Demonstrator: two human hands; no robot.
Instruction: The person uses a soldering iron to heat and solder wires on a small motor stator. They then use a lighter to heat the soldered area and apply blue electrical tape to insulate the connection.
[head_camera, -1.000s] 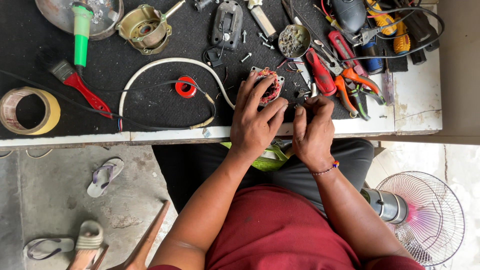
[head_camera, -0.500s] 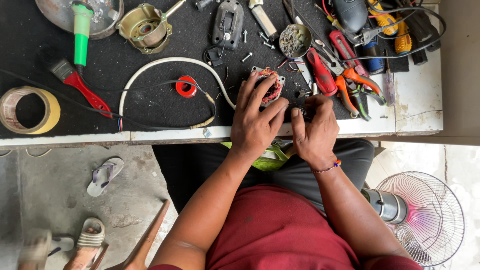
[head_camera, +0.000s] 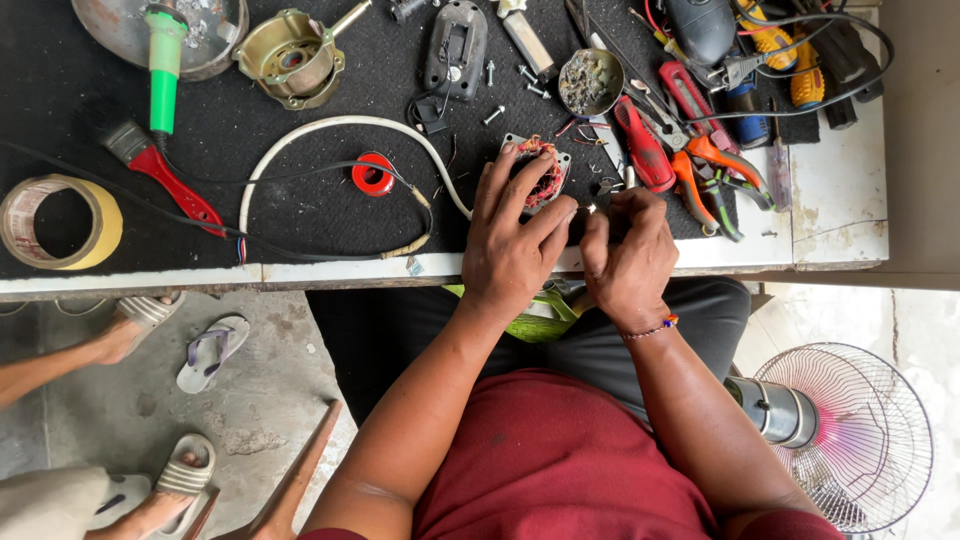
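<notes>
My left hand (head_camera: 515, 240) lies over a small motor stator (head_camera: 540, 170) with reddish copper windings, pressing it down on the black mat (head_camera: 300, 100); its fingers cover the stator's lower half. My right hand (head_camera: 630, 255) is closed just to the right, its fingertips pinched near thin wire ends at the stator's edge. What the right fingers pinch is too small to make out.
Red and orange pliers (head_camera: 690, 150), screwdrivers, a small bowl of screws (head_camera: 590, 80), a white cable loop (head_camera: 340, 130), red tape roll (head_camera: 372, 175), brush (head_camera: 160, 170), yellow tape roll (head_camera: 60, 222), metal motor housing (head_camera: 290, 55) lie around. A fan (head_camera: 850, 430) stands at right; another person's feet (head_camera: 130, 330) at left.
My hands stay on the stator, with the right fingers shifting slightly. Another person's legs and feet have stepped into view at the lower left.
</notes>
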